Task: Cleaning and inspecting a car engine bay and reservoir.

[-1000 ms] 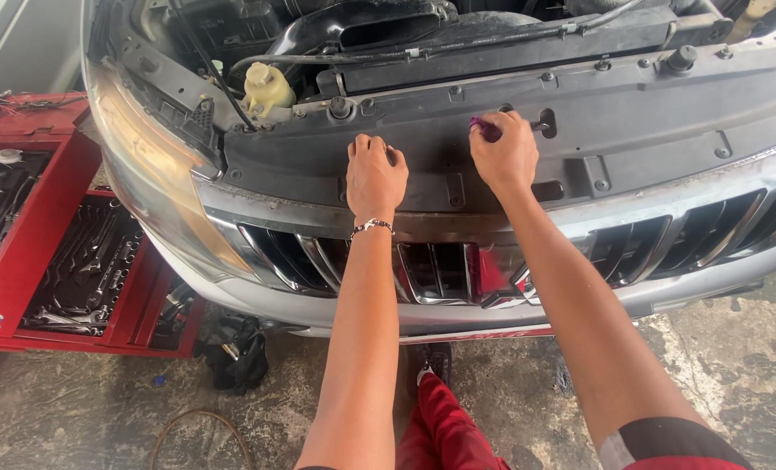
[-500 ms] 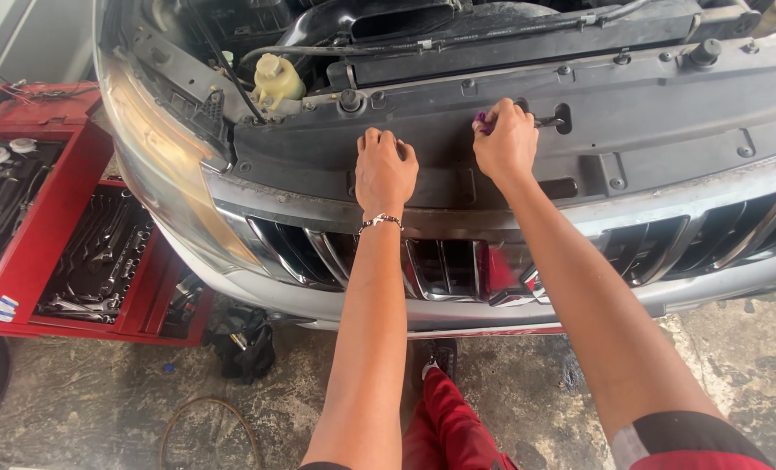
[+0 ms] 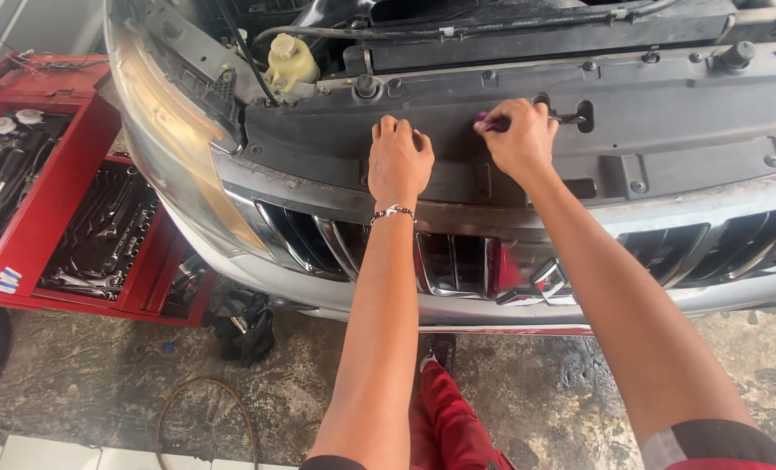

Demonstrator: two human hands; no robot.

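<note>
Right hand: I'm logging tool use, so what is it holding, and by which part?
The right hand grips a purple-handled tool by its handle; the left hand holds nothing.

Left hand [image 3: 399, 161] laid flat, palm down, on dark plastic radiator cover [image 3: 667, 130] above chrome grille [image 3: 458, 261]; right hand [image 3: 520, 137] closed around purple-handled tool [image 3: 491, 124], its metal shaft [image 3: 569, 117] seated in a slot to the right; red tool cart [image 3: 66, 218] seen at left, drawers open; pale fluid reservoir [image 3: 290, 61] noted far left in engine bay.
</note>
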